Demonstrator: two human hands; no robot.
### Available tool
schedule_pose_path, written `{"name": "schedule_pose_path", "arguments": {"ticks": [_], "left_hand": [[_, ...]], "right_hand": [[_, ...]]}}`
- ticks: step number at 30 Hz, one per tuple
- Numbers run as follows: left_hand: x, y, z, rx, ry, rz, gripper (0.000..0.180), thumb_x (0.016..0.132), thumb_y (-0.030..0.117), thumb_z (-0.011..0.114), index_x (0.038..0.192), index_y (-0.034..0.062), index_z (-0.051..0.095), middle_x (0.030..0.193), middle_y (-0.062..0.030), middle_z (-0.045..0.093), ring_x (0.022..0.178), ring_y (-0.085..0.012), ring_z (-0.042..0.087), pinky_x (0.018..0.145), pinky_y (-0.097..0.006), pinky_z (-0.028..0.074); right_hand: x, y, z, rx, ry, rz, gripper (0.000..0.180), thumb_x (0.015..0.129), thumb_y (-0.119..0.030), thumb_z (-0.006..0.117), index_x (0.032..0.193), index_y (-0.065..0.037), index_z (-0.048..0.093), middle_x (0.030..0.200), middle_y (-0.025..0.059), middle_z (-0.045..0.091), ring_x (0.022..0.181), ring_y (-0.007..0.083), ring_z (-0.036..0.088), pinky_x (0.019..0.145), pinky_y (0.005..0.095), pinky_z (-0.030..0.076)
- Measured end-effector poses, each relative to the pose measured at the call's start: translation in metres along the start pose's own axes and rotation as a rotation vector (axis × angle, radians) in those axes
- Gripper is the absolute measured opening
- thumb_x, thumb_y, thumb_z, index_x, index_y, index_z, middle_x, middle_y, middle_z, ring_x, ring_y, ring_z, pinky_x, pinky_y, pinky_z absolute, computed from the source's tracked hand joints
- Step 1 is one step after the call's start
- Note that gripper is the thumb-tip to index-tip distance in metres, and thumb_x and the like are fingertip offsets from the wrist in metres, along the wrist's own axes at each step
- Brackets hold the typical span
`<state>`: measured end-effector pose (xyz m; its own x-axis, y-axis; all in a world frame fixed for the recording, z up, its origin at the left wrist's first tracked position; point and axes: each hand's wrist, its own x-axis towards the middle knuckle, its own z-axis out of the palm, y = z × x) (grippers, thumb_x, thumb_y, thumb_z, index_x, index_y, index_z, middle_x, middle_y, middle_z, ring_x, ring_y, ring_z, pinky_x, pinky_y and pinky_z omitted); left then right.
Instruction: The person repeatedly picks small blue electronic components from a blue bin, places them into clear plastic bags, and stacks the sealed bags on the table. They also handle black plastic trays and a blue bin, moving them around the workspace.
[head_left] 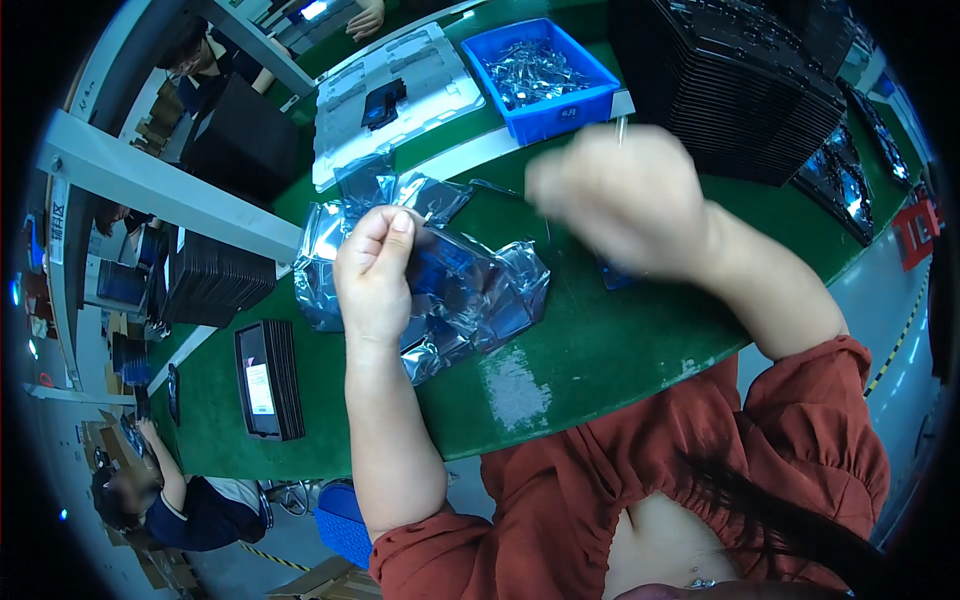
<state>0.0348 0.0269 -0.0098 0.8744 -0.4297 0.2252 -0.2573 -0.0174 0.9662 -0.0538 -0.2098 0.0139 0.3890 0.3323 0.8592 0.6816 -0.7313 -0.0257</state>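
My left hand [375, 275] pinches the edge of a shiny silver anti-static bag [470, 290] that lies on top of a heap of similar bags on the green table [600, 350]. A dark blue flat part shows through the bag by my fingers. My right hand [615, 200] is raised above the table to the right of the bags, fingers curled shut and blurred; whether it holds anything I cannot tell. A thin metal pin-like piece [621, 130] sticks up just behind it.
A blue bin [590, 100] of small shiny metal parts stands at the back. Tall stacks of black trays [730, 90] rise at the back right. A grey moulded tray [400, 90] lies back left, a black tray stack [268, 380] at left. Other people work nearby.
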Motion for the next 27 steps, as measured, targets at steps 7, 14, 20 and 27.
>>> {"name": "schedule_pose_path", "arguments": {"ticks": [7, 14, 20, 27], "left_hand": [[-0.004, 0.002, 0.018, 0.326, -0.039, 0.151, 0.019, 0.093, 0.014, 0.055, 0.086, -0.0009, 0.064, 0.074, -0.0050, 0.063, 0.068, -0.0115, 0.057, 0.063, -0.026, 0.045], [-0.011, 0.007, 0.026, 0.393, -0.019, 0.263, 0.018, 0.093, 0.014, 0.055, 0.085, -0.0002, 0.063, 0.073, -0.0075, 0.063, 0.065, -0.0149, 0.058, 0.060, -0.027, 0.045], [-0.018, 0.016, 0.033, 0.363, -0.108, 0.305, 0.019, 0.095, 0.013, 0.055, 0.088, -0.0019, 0.065, 0.079, -0.0046, 0.064, 0.071, -0.0096, 0.055, 0.065, -0.022, 0.043], [-0.020, 0.016, 0.044, 0.449, -0.100, 0.393, 0.013, 0.091, 0.009, 0.056, 0.084, -0.0004, 0.062, 0.074, -0.0112, 0.063, 0.065, -0.0230, 0.060, 0.062, -0.031, 0.047]], "right_hand": [[-0.007, 0.108, 0.025, -0.681, -0.137, 0.352, 0.023, 0.078, -0.004, 0.060, 0.100, -0.005, 0.064, 0.091, 0.0124, 0.062, 0.082, 0.0288, 0.065, 0.073, 0.0373, 0.054], [-0.007, -0.010, 0.022, 0.218, -0.194, 0.205, 0.009, 0.073, -0.003, 0.065, 0.082, -0.004, 0.062, 0.084, 0.0095, 0.058, 0.081, 0.0290, 0.061, 0.073, 0.0379, 0.049], [-0.020, -0.031, 0.012, 0.325, -0.225, 0.401, 0.008, 0.075, -0.005, 0.066, 0.082, -0.001, 0.064, 0.085, 0.0106, 0.061, 0.082, 0.0290, 0.061, 0.074, 0.0374, 0.049], [-0.024, -0.023, 0.010, 0.486, -0.407, 0.561, 0.011, 0.077, -0.005, 0.068, 0.084, 0.002, 0.067, 0.093, 0.0111, 0.065, 0.083, 0.0260, 0.063, 0.072, 0.0344, 0.050]]}}
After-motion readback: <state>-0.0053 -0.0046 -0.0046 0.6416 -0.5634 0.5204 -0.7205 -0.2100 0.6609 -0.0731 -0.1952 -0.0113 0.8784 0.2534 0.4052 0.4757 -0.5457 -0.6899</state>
